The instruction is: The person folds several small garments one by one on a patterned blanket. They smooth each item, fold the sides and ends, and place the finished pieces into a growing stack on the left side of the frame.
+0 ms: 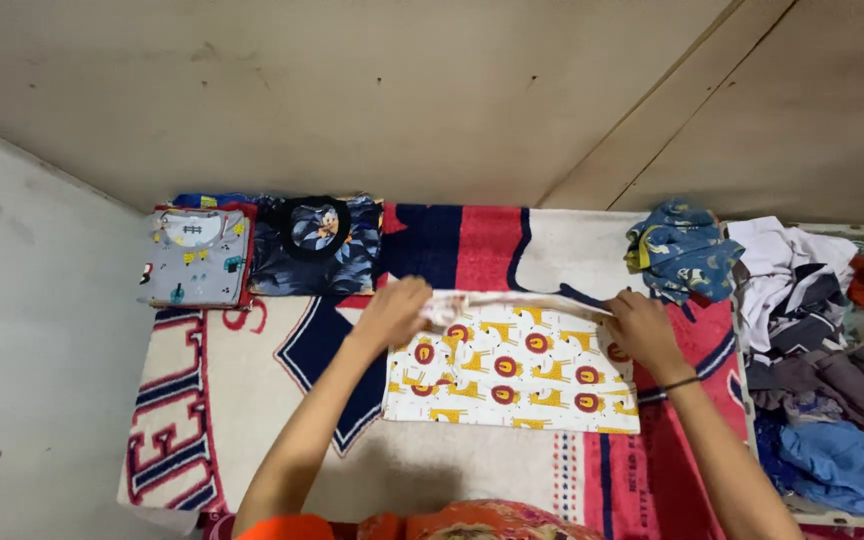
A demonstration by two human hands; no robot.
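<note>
While both arms reach forward from the bottom of the view, the left hand closes its grip on the far left corner of a white child's garment printed with orange giraffes and red lion faces, and the right hand pinches the far right corner of the same piece, a thin dark band circling that wrist. Between the two hands the far edge of the garment is lifted slightly and turned back toward the person, showing a pale strip of fabric, while the rest lies flat and squared. It rests on a large blanket patterned in red, navy and cream, which covers the surface below. At the far left corner of the blanket sit two folded pieces side by side and touching: a grey printed shirt and, just to its right, a dark blue leaf-print shirt with a small cartoon figure at the neckline. Near the far right edge of the blanket, just beyond the right hand, lies a crumpled blue printed garment. Further right, off the blanket, a loose heap of unfolded clothes in white, grey, blue and orange spreads along the right edge of the view.
</note>
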